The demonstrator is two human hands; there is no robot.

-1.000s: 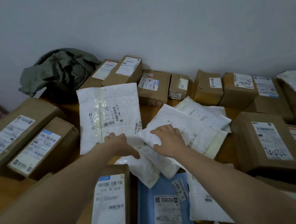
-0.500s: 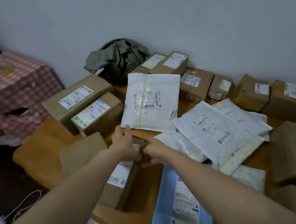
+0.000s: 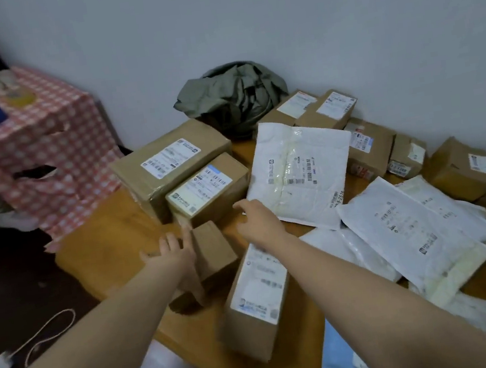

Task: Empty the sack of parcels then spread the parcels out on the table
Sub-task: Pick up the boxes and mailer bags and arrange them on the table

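Two bare hands are out over the wooden worktop, and neither one is holding anything. The left hand, centre-left of the frame, has a wide grip with its fingers spread and straight. It sits right beside a small plain brown cardboard box, but it's too blurry to say if they actually touch. The right hand, near the middle, has a loose grip with drooping fingers and hovers between that small box and a big white padded mailer.

The crumpled grey-green fabric sack sits top centre, against the wall at the far edge of the worktop. Parcels are everywhere:
- Two labelled brown cardboard boxes sit side by side, left of the padded mailer.
- A long brown box with a white label lies lower centre, just under the right forearm.
- Some overlapping white plastic mailers are piled on the right.
- A row of smaller brown boxes runs along the wall, upper right.
- A pale blue mailer pokes in at the bottom edge.

A red-and-white checked cloth is in the upper left.
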